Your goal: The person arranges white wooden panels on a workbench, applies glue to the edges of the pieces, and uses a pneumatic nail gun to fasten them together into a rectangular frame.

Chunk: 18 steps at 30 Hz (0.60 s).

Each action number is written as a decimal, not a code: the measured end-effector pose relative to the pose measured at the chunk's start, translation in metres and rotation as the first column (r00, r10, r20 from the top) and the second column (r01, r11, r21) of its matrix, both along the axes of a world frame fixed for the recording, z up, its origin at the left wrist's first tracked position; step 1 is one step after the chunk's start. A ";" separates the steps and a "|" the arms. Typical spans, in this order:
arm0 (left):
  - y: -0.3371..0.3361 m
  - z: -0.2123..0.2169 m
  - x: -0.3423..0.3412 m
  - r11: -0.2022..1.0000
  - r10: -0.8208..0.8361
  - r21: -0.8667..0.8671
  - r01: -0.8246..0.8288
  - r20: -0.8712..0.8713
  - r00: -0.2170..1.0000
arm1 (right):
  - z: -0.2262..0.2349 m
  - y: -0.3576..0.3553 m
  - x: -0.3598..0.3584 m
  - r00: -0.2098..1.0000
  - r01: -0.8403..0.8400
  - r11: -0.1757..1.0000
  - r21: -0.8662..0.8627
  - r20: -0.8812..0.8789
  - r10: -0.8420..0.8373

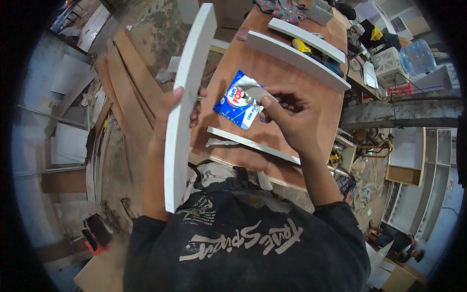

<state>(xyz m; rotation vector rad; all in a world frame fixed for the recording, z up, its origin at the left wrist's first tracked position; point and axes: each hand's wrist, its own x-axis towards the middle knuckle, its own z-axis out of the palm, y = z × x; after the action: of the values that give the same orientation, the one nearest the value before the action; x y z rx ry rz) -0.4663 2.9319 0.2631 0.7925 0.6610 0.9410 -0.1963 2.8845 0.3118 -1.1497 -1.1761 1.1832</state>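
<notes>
A long white board (190,104) stands on end in front of my left forearm. My left hand (182,104) is closed around its middle, the thumb on one face and the fingers on the other. A blue and white glue packet (238,100) is over the brown worktable (221,155). My right hand (289,114) is closed at the packet's right edge, thumb uppermost. A pale, greyish flap or strip shows by the thumb; whether it belongs to the packet I cannot tell.
A narrow white strip (253,144) lies across the table's near part. Farther off are two white boards, the nearer one (296,61) beside a yellow tool (301,46). Brown planks (129,80) lean at the left. A water jug (417,57) stands at the far right.
</notes>
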 end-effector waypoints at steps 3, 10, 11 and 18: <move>-0.005 0.002 0.012 0.999 -0.013 0.035 0.013 -0.008 1.000 | 0.006 -0.007 -0.002 0.997 0.071 0.996 0.060 -0.037 -0.069; -0.020 0.010 0.027 0.986 -0.055 0.142 0.088 -0.225 0.973 | 0.008 -0.012 0.004 0.967 0.229 0.967 0.112 -0.144 -0.212; -0.023 0.013 0.028 0.986 -0.083 0.128 0.111 -0.205 0.975 | 0.008 -0.014 0.004 0.960 0.251 0.960 0.125 -0.162 -0.230; -0.031 0.009 0.036 0.965 -0.175 0.160 0.209 -0.203 0.963 | 0.009 -0.031 0.013 0.925 0.364 0.914 0.180 -0.180 -0.333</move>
<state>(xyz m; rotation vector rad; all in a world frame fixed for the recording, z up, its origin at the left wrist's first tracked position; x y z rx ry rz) -0.4303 2.9014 0.2717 1.0971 0.6539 0.7605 -0.1837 2.8536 0.3209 -1.0403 -0.9118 0.8308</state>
